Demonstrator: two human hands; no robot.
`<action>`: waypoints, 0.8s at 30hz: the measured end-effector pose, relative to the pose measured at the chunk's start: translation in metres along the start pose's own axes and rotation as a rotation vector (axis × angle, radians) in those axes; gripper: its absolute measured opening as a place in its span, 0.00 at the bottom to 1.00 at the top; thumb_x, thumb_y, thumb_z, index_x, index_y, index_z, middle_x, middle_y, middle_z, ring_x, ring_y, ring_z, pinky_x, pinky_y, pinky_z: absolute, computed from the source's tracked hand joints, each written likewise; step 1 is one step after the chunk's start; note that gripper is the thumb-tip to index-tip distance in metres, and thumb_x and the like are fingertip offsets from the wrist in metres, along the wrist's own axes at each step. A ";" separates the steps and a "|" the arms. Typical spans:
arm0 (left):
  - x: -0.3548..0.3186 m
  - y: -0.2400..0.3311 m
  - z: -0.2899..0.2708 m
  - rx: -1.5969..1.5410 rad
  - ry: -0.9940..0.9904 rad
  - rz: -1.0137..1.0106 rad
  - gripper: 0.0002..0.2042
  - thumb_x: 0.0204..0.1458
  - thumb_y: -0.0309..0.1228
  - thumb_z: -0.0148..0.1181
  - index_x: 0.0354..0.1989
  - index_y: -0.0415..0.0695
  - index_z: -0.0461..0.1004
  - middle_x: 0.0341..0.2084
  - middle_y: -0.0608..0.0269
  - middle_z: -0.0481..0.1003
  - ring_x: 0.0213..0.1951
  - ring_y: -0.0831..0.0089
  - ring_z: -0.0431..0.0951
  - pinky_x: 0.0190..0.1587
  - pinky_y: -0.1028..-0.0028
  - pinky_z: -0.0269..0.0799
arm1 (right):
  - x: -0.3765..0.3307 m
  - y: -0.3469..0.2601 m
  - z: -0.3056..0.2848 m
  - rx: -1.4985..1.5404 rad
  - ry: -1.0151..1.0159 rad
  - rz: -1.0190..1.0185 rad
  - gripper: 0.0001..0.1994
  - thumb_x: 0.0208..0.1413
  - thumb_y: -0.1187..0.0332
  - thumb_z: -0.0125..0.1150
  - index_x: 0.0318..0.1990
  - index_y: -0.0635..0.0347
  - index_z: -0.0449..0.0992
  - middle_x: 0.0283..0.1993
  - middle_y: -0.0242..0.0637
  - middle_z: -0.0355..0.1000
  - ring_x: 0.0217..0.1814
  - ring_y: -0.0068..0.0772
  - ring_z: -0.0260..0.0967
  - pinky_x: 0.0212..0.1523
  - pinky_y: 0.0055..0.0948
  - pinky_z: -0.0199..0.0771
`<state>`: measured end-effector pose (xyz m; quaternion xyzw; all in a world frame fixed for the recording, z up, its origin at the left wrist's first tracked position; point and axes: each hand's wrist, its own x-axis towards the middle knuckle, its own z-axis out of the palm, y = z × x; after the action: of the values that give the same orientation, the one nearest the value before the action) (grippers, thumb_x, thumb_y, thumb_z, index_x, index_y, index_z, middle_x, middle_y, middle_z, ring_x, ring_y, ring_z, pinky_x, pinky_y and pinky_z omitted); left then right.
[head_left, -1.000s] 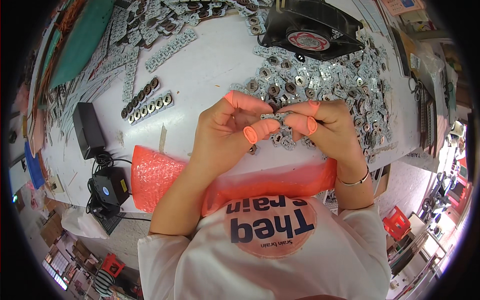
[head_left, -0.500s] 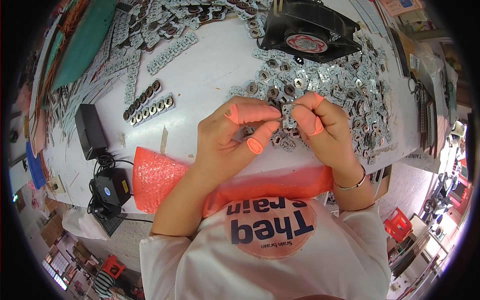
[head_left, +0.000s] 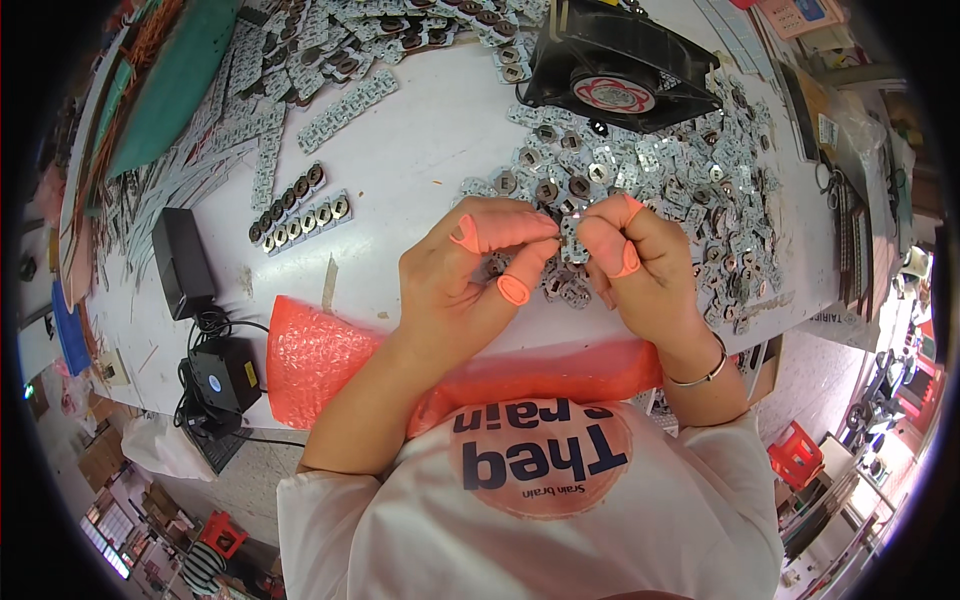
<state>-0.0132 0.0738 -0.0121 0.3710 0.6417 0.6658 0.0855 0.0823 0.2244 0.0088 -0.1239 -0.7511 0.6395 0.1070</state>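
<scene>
My two hands meet over a heap of small circuit boards [head_left: 640,150], with orange finger cots on thumbs and index fingers. My right hand [head_left: 645,255] pinches a small pale circuit board [head_left: 574,242], which stands out past its fingertips toward the left. My left hand [head_left: 460,270] is closed in a pinch, thumb and index tips right at the board's left edge. Whatever lies between those tips is too small to make out. Loose boards with round dark parts lie under and beyond both hands.
A black fan [head_left: 620,70] stands behind the heap. At left lie two short rows of round parts [head_left: 300,215], a board strip [head_left: 348,108] and a black box [head_left: 182,262]. Red bubble wrap [head_left: 320,360] runs along the near edge. More board strips [head_left: 330,50] pile up at the back.
My right hand has shifted slightly left and down, its index finger curling closer to the thumb over the board. My left hand stays nearly in place, its fingertips closer together.
</scene>
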 end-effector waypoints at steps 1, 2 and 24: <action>0.000 0.001 -0.001 0.022 -0.071 0.000 0.12 0.44 0.13 0.60 0.38 0.37 0.73 0.36 0.55 0.74 0.39 0.69 0.75 0.39 0.75 0.74 | 0.000 -0.003 0.001 0.051 0.021 0.059 0.09 0.61 0.67 0.51 0.30 0.62 0.69 0.16 0.24 0.62 0.13 0.10 0.53 0.14 0.14 0.52; 0.000 0.002 -0.001 0.021 -0.072 0.002 0.12 0.44 0.13 0.60 0.38 0.37 0.73 0.36 0.55 0.74 0.39 0.69 0.75 0.39 0.75 0.74 | 0.000 -0.005 0.001 0.101 0.042 0.118 0.09 0.61 0.67 0.51 0.31 0.62 0.69 0.16 0.25 0.63 0.12 0.11 0.54 0.13 0.14 0.53; -0.002 0.003 0.001 -0.421 -0.102 -0.367 0.13 0.52 0.16 0.55 0.46 0.35 0.71 0.40 0.58 0.70 0.36 0.71 0.78 0.39 0.76 0.78 | 0.005 -0.004 -0.007 -0.091 -0.007 0.006 0.06 0.55 0.72 0.59 0.32 0.65 0.78 0.23 0.31 0.73 0.21 0.17 0.67 0.21 0.17 0.65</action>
<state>-0.0098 0.0726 -0.0098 0.2555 0.5405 0.7384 0.3120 0.0798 0.2322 0.0139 -0.1286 -0.7794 0.6055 0.0967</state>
